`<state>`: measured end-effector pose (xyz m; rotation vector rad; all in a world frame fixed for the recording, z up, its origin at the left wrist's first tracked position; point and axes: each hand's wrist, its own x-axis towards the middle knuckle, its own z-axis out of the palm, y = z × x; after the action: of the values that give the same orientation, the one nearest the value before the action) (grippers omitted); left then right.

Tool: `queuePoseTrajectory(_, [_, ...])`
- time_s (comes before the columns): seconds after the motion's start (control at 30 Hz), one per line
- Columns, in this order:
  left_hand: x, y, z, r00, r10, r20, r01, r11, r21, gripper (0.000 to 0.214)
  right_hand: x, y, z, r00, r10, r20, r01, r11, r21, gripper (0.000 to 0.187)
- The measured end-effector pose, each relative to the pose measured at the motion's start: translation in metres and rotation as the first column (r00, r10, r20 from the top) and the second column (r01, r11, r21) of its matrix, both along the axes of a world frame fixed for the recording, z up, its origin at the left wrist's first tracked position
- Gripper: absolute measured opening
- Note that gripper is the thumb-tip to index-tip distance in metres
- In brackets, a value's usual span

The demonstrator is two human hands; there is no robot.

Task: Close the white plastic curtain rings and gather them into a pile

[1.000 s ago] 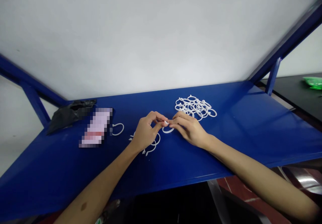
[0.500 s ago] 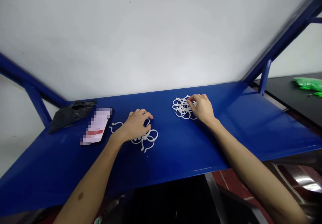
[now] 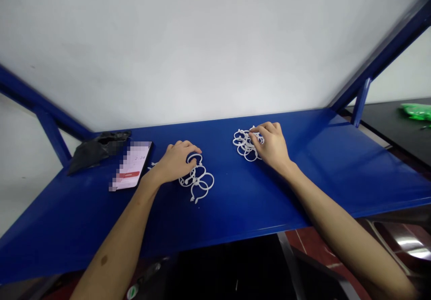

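Observation:
On the blue tabletop lie two groups of white open-ended plastic rings that look like curtain rings. My left hand (image 3: 177,161) reaches over the left group of rings (image 3: 206,181), thumb and index finger apart around one ring (image 3: 198,156) at its upper end. Part of that group is hidden under the palm and wrist. Over the right edge of the denser right pile of rings (image 3: 248,152) is my right hand (image 3: 271,143). Its thumb and index finger are spread, with no ring visibly gripped between them.
A phone (image 3: 134,165) with a lit, partly blurred screen lies left of my left hand. Behind it sits a crumpled black plastic bag (image 3: 89,155). Blue frame bars (image 3: 362,102) rise at both sides before a pale wall. A green bag (image 3: 417,111) rests on a black table at right.
My left hand has shifted slightly up and left, uncovering more rings of the left group. The thumb and index finger of my right hand, close together before, have parted over the pile.

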<state>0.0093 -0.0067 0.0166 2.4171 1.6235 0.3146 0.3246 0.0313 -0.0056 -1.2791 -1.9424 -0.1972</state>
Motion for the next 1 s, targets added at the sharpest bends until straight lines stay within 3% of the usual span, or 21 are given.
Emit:
queuePoseTrajectory(0.13, [0.006,-0.003,0.005,0.999,-0.021,-0.031,0.019,0.998,-0.066,0.026,-0.012,-0.010,0.000,0.991,0.132,0.020,-0.132,0.991,-0.027,0.020])
queuePoseTrajectory(0.27, [0.012,-0.001,0.000,0.999,-0.006,-0.046,0.005,0.999,-0.037,0.024,-0.024,-0.022,0.002,0.961,0.271,0.064,-0.264,0.960,-0.098,0.021])
queuePoseTrajectory(0.53, [0.016,0.004,-0.008,0.997,0.073,0.017,-0.075,0.966,0.246,0.014,-0.039,-0.038,0.001,0.884,0.466,0.040,-0.443,0.862,-0.244,0.023])
queuePoseTrajectory(0.67, [0.024,-0.001,-0.001,0.991,0.068,0.115,-0.106,0.928,0.358,0.012,-0.045,-0.045,0.000,0.863,0.502,-0.053,-0.488,0.802,-0.346,0.026])
queuePoseTrajectory(0.8, [0.035,-0.009,0.005,0.968,0.065,0.241,-0.146,0.931,0.335,0.008,-0.051,-0.051,0.000,0.850,0.505,-0.147,-0.518,0.755,-0.402,0.034])
queuePoseTrajectory(1.0, [0.050,-0.016,-0.001,0.942,0.047,0.331,-0.159,0.934,0.320,0.005,-0.055,-0.053,0.001,0.843,0.507,-0.181,-0.536,0.760,-0.368,0.022])
